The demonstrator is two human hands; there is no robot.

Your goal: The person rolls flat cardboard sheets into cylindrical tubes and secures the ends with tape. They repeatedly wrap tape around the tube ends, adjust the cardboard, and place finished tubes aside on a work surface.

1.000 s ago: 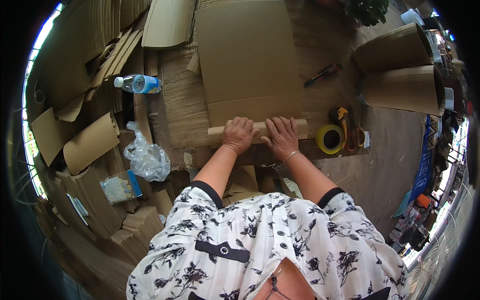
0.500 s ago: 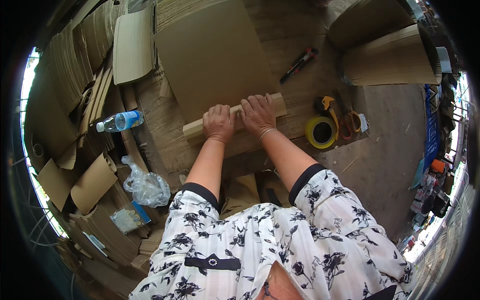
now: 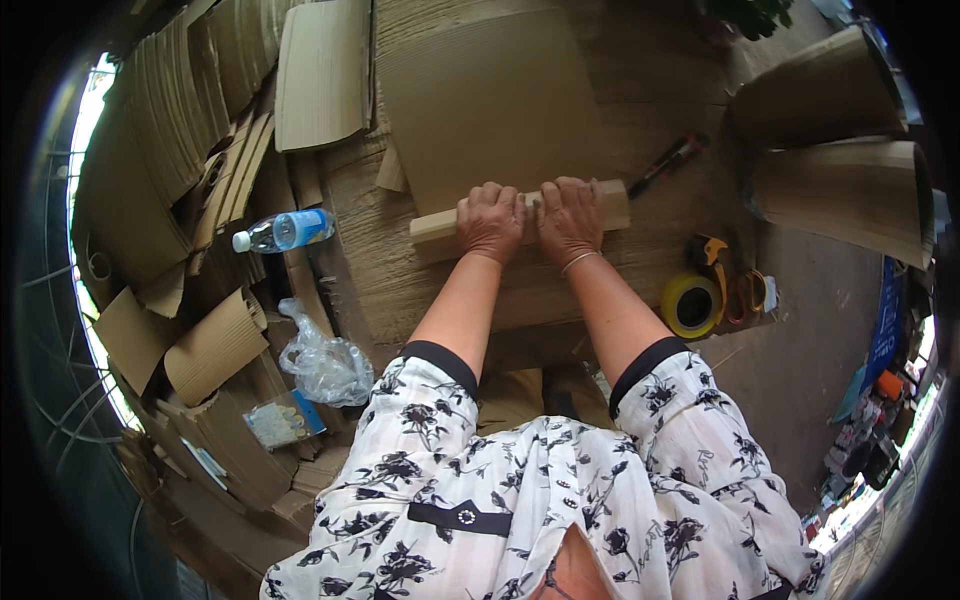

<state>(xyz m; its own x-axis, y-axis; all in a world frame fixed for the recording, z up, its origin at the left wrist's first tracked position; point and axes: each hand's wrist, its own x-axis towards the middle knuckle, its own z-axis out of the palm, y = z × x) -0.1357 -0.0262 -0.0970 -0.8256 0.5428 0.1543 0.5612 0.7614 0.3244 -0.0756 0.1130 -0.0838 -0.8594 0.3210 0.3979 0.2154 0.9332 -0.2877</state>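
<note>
A brown cardboard sheet (image 3: 490,105) lies flat on the wooden work surface, and its near edge is folded over into a narrow, angular roll (image 3: 616,207). My left hand (image 3: 490,220) grips this roll left of its middle, fingers curled over the top. Close beside it, my right hand (image 3: 570,216) holds the same roll with bent fingers. Both ends of the roll stick out past my hands. My thumbs are mostly hidden.
Right of the roll lie a box cutter (image 3: 670,163), a yellow tape roll (image 3: 692,305) and scissors (image 3: 745,297). Curved cardboard pieces (image 3: 840,190) stand farther right. At left are a plastic bottle (image 3: 285,232), a clear plastic bag (image 3: 325,360) and stacked cardboard (image 3: 165,150).
The whole view has shifted, so things appear farther right. The sheet's far edge now shows and the roll looks more level. Both hands keep their grip on the roll.
</note>
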